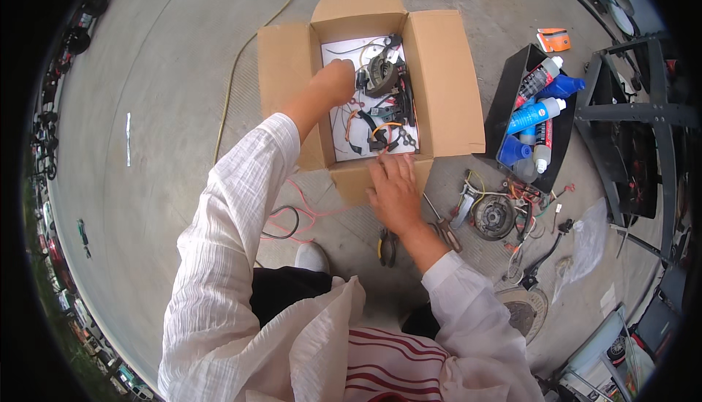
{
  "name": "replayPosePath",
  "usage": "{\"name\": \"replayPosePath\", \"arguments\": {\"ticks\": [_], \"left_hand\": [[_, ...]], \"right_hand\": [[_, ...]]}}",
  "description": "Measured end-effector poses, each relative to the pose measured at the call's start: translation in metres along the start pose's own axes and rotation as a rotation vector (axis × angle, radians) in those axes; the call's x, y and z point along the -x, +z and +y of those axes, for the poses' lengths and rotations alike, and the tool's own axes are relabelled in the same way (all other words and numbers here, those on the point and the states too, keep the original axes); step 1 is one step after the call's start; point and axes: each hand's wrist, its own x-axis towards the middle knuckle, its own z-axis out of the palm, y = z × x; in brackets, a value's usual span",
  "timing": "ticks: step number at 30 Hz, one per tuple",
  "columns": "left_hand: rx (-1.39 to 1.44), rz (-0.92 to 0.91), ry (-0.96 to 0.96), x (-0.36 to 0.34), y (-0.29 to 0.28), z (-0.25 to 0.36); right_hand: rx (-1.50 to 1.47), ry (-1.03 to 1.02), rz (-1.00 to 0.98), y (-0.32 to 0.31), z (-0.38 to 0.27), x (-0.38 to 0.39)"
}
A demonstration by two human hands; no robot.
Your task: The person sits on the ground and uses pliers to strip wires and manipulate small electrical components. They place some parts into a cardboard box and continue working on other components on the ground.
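Before me an opened cardboard box [444, 84] stands on the concrete. Its white-lined bottom holds a round metal motor part [382, 74], a bundle of orange and black wires [379, 133] and small metal links [406, 137]. My left hand [335, 82] is closed over the box's left side, beside the motor part. What its fingers hold, if anything, is hidden. My right hand [397, 191] lies with fingers stretched out on the near flap [351, 182], fingertips at the box's near edge by the wires.
At the right, a black bin [508, 84] holds several bottles, next to a dark metal frame [636, 114]. Nearer lie a wired motor hub [494, 217], a screwdriver [447, 232], pliers [387, 247] and a clear plastic bag [583, 245]. A yellow hose [232, 80] runs left of the box.
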Motion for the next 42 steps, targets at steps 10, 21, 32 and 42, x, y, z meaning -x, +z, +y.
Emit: {"name": "replayPosePath", "arguments": {"ticks": [10, 21, 32, 42], "left_hand": [[0.447, -0.155, -0.044, -0.033, 0.037, -0.018], [1.11, 0.087, 0.085, 0.155, -0.126, -0.054], [-0.04, 0.086, -0.204, 0.33, -0.059, -0.107], [0.124, -0.073, -0.381, 0.296, 0.073, -0.155]], "right_hand": [[-0.058, 0.028, -0.018, 0.0, 0.005, 0.025], [-0.036, -0.039, -0.023, 0.001, 0.006, 0.023], [0.104, -0.121, -0.039, 0.007, 0.005, 0.024], [0.077, -0.12, -0.023, 0.003, 0.004, 0.027]]}}
